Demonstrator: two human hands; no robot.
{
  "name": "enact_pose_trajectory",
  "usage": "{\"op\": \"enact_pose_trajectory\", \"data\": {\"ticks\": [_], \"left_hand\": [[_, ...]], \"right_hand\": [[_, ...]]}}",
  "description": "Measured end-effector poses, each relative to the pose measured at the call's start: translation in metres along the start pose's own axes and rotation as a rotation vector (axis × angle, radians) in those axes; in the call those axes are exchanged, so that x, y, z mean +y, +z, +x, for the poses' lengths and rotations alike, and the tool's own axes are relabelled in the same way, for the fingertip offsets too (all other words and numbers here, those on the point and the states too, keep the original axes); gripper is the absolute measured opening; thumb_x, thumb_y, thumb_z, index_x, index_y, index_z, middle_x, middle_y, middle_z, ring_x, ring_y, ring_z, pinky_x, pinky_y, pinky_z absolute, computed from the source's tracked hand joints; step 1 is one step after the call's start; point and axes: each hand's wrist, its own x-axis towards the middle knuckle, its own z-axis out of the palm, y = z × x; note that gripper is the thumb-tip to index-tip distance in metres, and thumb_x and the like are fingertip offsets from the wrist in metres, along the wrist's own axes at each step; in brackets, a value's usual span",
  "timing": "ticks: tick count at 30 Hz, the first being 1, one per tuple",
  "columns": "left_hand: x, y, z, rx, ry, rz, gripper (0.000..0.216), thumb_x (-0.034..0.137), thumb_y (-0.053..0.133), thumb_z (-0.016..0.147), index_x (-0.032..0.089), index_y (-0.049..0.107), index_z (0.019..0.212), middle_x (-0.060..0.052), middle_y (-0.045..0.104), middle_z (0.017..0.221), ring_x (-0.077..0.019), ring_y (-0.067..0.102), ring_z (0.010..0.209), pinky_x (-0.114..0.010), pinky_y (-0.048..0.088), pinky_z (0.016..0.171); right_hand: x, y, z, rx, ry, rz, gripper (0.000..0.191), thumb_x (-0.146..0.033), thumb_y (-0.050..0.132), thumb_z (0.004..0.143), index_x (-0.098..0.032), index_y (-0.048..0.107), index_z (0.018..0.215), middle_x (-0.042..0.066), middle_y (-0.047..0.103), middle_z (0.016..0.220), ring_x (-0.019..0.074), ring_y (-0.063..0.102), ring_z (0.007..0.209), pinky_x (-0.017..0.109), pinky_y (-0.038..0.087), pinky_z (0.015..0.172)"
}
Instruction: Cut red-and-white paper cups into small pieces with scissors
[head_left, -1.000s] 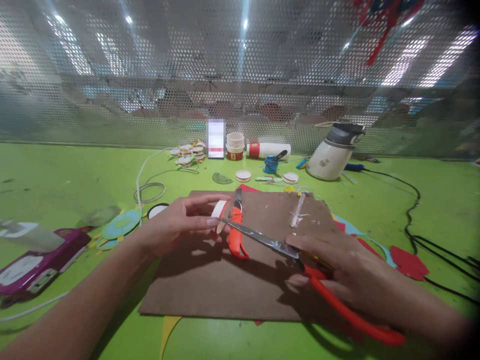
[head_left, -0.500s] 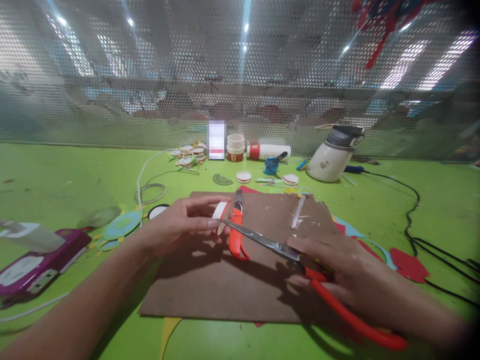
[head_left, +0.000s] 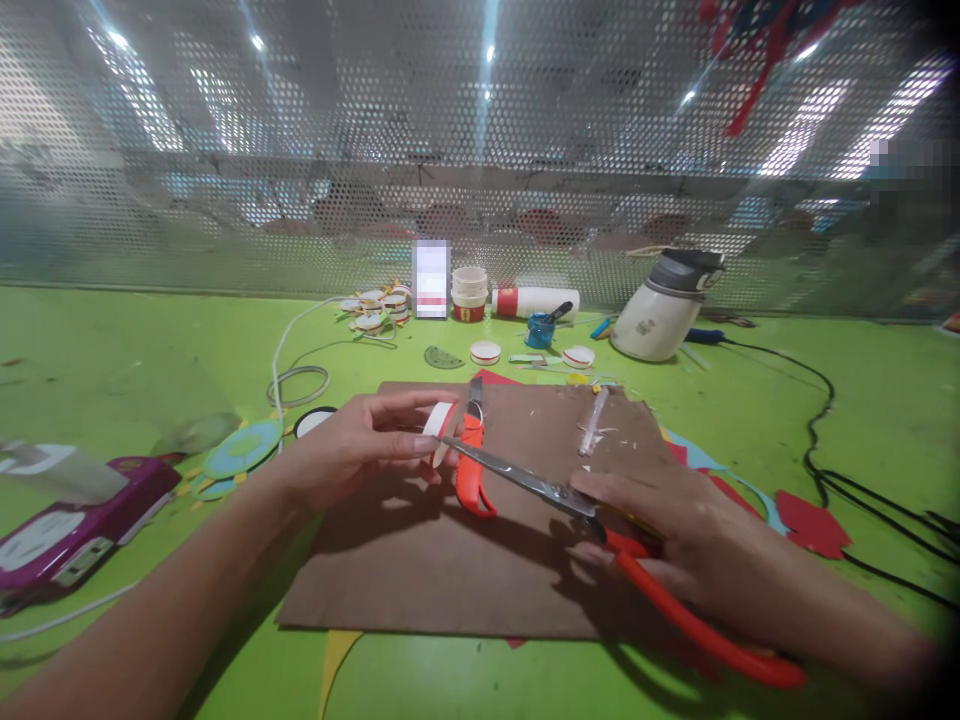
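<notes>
Between the thumb and fingers of my left hand (head_left: 360,445) is a short white paper cup piece (head_left: 438,420) with a red rim, tilted on its side. My right hand (head_left: 667,520) is closed around the red handles of a pair of scissors (head_left: 517,480). The blades point left and their tips meet the edge of the cup piece; whether they are parted there I cannot tell. Behind them, an orange utility knife (head_left: 471,470) lies on a brown board (head_left: 420,590) beneath both hands. A clear plastic tube (head_left: 594,420) rests near the board's far right, among small white scraps.
Paper cups (head_left: 469,295), a phone (head_left: 431,280), a blue jar (head_left: 538,330) and a white bottle (head_left: 651,310) stand along the back. A purple power strip (head_left: 82,530) is at the left. Black cables (head_left: 821,440) and red paper pieces (head_left: 811,524) lie to the right.
Both hands, the cup piece and the scissors keep nearly the same pose. The whole view has shifted very slightly.
</notes>
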Motion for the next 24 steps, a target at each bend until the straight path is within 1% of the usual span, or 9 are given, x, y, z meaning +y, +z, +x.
{"op": "enact_pose_trajectory", "data": {"ticks": [3, 9, 12, 14, 16, 20, 24], "left_hand": [[-0.0005, -0.0007, 0.0003, -0.005, 0.009, 0.015, 0.047, 0.020, 0.086, 0.079, 0.026, 0.077, 0.124, -0.005, 0.080, 0.092, -0.0180, 0.073, 0.078, -0.031, 0.062, 0.073], [0.0012, 0.0003, -0.0006, -0.012, 0.016, 0.017, 0.046, 0.020, 0.086, 0.079, 0.027, 0.078, 0.124, -0.006, 0.080, 0.095, -0.0174, 0.073, 0.079, -0.030, 0.062, 0.073], [0.0016, 0.0010, -0.0010, 0.000, 0.007, 0.025, 0.047, 0.021, 0.087, 0.078, 0.027, 0.078, 0.124, -0.006, 0.081, 0.094, -0.0178, 0.073, 0.078, -0.031, 0.062, 0.073], [0.0014, 0.0010, -0.0009, -0.002, 0.013, 0.027, 0.047, 0.021, 0.087, 0.078, 0.027, 0.078, 0.124, -0.007, 0.081, 0.097, -0.0180, 0.073, 0.078, -0.031, 0.062, 0.074], [0.0011, 0.0009, -0.0004, -0.004, 0.021, 0.038, 0.047, 0.021, 0.086, 0.079, 0.027, 0.077, 0.125, -0.007, 0.081, 0.100, -0.0179, 0.073, 0.079, -0.031, 0.061, 0.074], [0.0011, 0.0013, 0.0005, 0.007, 0.017, 0.064, 0.050, 0.024, 0.087, 0.078, 0.026, 0.076, 0.127, -0.007, 0.081, 0.096, -0.0182, 0.073, 0.079, -0.030, 0.060, 0.074], [0.0022, 0.0025, 0.0004, 0.017, 0.015, 0.079, 0.052, 0.027, 0.089, 0.076, 0.027, 0.076, 0.126, -0.007, 0.080, 0.098, -0.0190, 0.073, 0.080, -0.032, 0.061, 0.074]], "right_hand": [[0.0006, 0.0006, -0.0001, 0.013, -0.011, 0.000, 0.022, -0.042, 0.061, 0.096, -0.030, 0.075, 0.108, 0.006, 0.077, 0.108, 0.0322, 0.069, 0.097, 0.046, 0.049, 0.083], [0.0006, 0.0012, -0.0018, 0.022, -0.002, -0.010, 0.022, -0.041, 0.062, 0.097, -0.031, 0.075, 0.111, 0.006, 0.076, 0.106, 0.0294, 0.069, 0.093, 0.043, 0.050, 0.079], [-0.0002, 0.0013, -0.0010, -0.001, 0.000, 0.002, 0.022, -0.043, 0.060, 0.098, -0.031, 0.073, 0.112, 0.004, 0.076, 0.102, 0.0277, 0.069, 0.090, 0.040, 0.049, 0.076], [-0.0009, 0.0011, -0.0006, -0.003, -0.002, 0.005, 0.023, -0.042, 0.060, 0.099, -0.031, 0.072, 0.115, 0.004, 0.076, 0.103, 0.0274, 0.068, 0.091, 0.039, 0.049, 0.076], [-0.0016, 0.0009, -0.0009, 0.004, -0.006, 0.007, 0.020, -0.038, 0.060, 0.098, -0.031, 0.071, 0.113, 0.005, 0.075, 0.106, 0.0273, 0.068, 0.092, 0.040, 0.048, 0.077], [-0.0024, 0.0009, -0.0036, -0.007, 0.015, 0.014, 0.017, -0.035, 0.059, 0.098, -0.030, 0.071, 0.108, 0.004, 0.075, 0.098, 0.0274, 0.067, 0.089, 0.039, 0.048, 0.074], [-0.0027, 0.0017, -0.0047, 0.008, 0.024, 0.012, 0.016, -0.032, 0.058, 0.096, -0.029, 0.072, 0.102, 0.005, 0.075, 0.100, 0.0285, 0.067, 0.090, 0.040, 0.048, 0.076]]}}
